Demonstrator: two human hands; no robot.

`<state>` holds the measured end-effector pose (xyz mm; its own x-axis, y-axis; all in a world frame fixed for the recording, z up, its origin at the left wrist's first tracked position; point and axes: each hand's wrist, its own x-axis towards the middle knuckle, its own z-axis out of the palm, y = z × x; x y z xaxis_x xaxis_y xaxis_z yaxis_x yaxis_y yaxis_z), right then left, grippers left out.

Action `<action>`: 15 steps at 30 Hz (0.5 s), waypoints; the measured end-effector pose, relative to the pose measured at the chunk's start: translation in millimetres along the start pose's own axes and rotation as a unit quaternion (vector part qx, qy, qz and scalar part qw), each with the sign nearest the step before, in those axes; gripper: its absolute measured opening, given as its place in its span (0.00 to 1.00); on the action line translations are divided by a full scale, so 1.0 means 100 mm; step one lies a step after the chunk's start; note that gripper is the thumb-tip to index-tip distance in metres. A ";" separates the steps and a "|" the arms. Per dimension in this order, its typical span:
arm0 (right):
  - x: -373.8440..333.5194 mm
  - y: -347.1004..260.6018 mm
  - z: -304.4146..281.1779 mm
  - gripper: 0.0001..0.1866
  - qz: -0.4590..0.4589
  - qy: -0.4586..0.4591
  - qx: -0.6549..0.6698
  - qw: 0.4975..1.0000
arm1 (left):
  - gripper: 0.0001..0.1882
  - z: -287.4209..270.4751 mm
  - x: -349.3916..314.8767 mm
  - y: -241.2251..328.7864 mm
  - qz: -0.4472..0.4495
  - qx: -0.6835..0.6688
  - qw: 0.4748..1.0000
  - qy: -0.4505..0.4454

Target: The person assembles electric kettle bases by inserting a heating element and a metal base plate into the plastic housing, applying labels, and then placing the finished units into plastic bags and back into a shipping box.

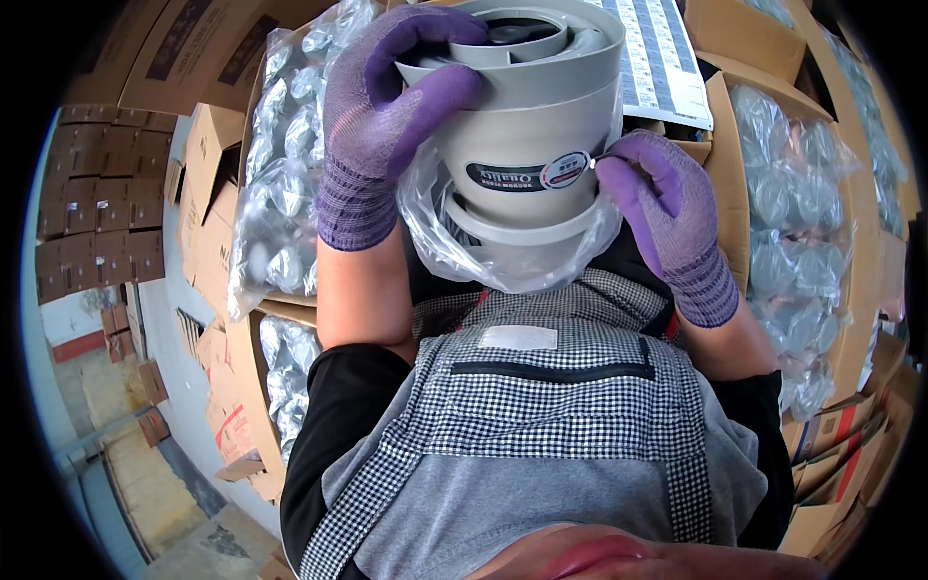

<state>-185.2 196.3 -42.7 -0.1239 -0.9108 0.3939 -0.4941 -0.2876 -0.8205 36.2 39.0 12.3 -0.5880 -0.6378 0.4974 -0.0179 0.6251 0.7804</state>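
Note:
A light grey, bucket-shaped vacuum flask [527, 121] stands in front of my body, with rings and a dark opening at its upper end. My left hand [387, 92] grips its rim, thumb on the outer wall and fingers over the top. On its side is a dark oval label [503, 178] with a round white sticker [565, 171] overlapping its right end. My right hand [662, 188] is closed in a pinch at that sticker's right edge. A clear plastic bag [483, 271] hangs loosely around the flask's lower part, where a pale curved handle [527, 230] shows.
Beyond the flask lies a sheet of printed labels [665, 63]. Cartons of plastic-wrapped items flank me, one wrapped batch [280, 193] at left and another [793, 222] at right. Folded cardboard [208, 184] leans at left; stacked brown boxes [101, 193] stand farther off.

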 end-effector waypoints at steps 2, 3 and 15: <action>0.03 -0.04 -0.02 0.14 0.052 -0.019 -0.004 0.998 | 0.24 0.02 0.01 0.06 -0.015 0.016 1.000 -0.005; 0.07 -0.05 -0.04 0.15 0.077 -0.032 -0.018 0.996 | 0.24 0.03 0.02 0.09 -0.023 0.023 0.999 -0.006; 0.08 0.36 -0.69 0.17 -0.125 0.110 0.311 0.935 | 0.22 0.04 0.04 0.13 -0.052 0.002 0.998 0.034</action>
<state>-264.0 198.9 -40.5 -0.2794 -0.7281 0.6259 0.0575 -0.6634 -0.7461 30.7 46.2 22.6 -0.5267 -0.7287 0.4377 -0.0805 0.5553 0.8277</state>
